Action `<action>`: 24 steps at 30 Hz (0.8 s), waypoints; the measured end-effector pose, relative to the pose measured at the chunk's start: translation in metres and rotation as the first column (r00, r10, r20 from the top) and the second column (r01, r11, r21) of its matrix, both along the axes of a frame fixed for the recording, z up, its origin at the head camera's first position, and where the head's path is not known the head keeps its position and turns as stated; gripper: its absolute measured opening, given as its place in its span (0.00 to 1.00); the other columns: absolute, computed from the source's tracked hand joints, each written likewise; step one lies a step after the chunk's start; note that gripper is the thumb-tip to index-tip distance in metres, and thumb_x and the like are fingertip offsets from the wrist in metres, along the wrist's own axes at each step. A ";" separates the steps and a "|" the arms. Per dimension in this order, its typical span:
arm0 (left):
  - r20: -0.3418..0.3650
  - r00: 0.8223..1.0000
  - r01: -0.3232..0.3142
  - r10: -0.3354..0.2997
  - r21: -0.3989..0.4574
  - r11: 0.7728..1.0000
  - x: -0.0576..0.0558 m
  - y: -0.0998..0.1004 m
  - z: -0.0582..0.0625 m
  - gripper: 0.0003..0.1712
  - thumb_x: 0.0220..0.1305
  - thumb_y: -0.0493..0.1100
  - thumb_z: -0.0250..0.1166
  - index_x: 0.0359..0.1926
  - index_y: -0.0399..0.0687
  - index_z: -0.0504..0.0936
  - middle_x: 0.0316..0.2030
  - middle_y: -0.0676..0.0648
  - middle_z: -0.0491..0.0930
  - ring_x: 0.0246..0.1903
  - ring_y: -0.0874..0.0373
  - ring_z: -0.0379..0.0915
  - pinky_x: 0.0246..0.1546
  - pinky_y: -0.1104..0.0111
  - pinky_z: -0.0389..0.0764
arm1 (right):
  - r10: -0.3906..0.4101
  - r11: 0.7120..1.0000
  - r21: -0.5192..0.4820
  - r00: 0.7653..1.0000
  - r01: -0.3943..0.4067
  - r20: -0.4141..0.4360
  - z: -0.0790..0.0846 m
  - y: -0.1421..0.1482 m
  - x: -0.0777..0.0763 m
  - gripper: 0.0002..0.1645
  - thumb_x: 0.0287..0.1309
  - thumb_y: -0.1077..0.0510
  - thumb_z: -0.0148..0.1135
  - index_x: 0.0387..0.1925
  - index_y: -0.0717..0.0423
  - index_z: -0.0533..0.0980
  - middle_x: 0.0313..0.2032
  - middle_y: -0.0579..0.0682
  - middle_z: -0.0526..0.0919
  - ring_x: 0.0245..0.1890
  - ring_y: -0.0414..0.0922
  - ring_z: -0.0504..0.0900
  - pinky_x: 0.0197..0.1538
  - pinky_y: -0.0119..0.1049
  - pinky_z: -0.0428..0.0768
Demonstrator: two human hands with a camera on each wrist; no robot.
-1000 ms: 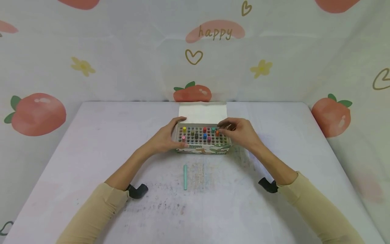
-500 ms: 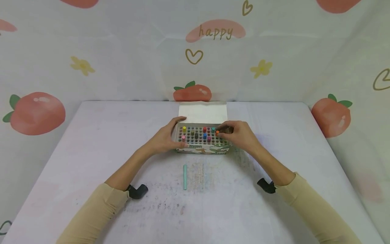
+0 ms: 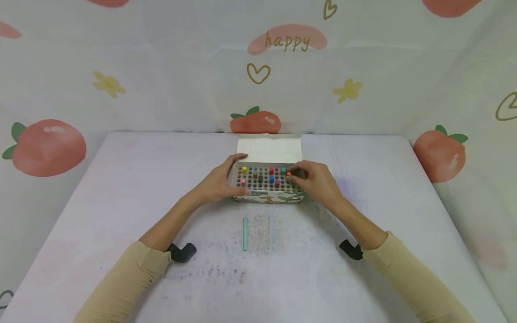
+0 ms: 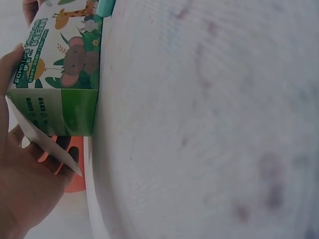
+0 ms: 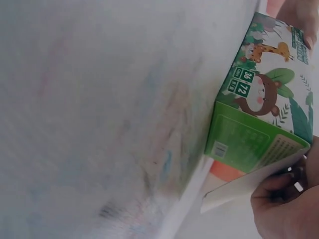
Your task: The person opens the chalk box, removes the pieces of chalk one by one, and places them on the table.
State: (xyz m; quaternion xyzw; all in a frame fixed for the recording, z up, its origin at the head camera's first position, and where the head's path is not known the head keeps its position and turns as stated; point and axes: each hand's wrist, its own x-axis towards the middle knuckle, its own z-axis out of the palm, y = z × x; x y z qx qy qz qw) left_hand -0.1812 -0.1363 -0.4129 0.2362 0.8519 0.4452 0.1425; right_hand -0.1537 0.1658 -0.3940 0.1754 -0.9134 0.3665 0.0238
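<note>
A chalk box (image 3: 278, 197) with a printed animal front stands at the middle of the table, its white lid (image 3: 269, 149) folded back. Inside, a grid of holes holds several coloured chalk sticks standing upright, among them a blue chalk (image 3: 271, 179) and a yellow chalk (image 3: 244, 170). My left hand (image 3: 214, 185) grips the box's left end, thumb on the front and fingers towards the back. At the right end my right hand (image 3: 321, 181) pinches an orange chalk (image 3: 288, 173) between thumb and fingertips; only its top shows. A teal chalk (image 3: 245, 234) lies in front of the box.
The white table (image 3: 181, 291) carries coloured smudges before the box. Behind it hangs a printed white curtain (image 3: 181, 58). A black wrist mount (image 3: 183, 253) sits below the left wrist, and another black mount (image 3: 351, 250) below the right.
My right hand has come down slightly at the box's right end, and less of the orange chalk shows. The left hand and the teal chalk have stayed put.
</note>
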 end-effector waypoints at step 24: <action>0.008 1.000 0.000 0.001 -0.047 0.999 -0.001 0.001 0.004 0.56 0.54 0.55 0.76 0.76 0.68 0.51 0.49 0.46 0.75 0.37 0.51 0.73 0.39 0.57 0.74 | 0.041 0.998 -0.034 0.991 -0.045 -0.126 0.010 -0.002 0.002 0.08 0.64 0.60 0.66 0.45 0.56 0.81 0.31 0.45 0.86 0.24 0.41 0.78 0.29 0.36 0.74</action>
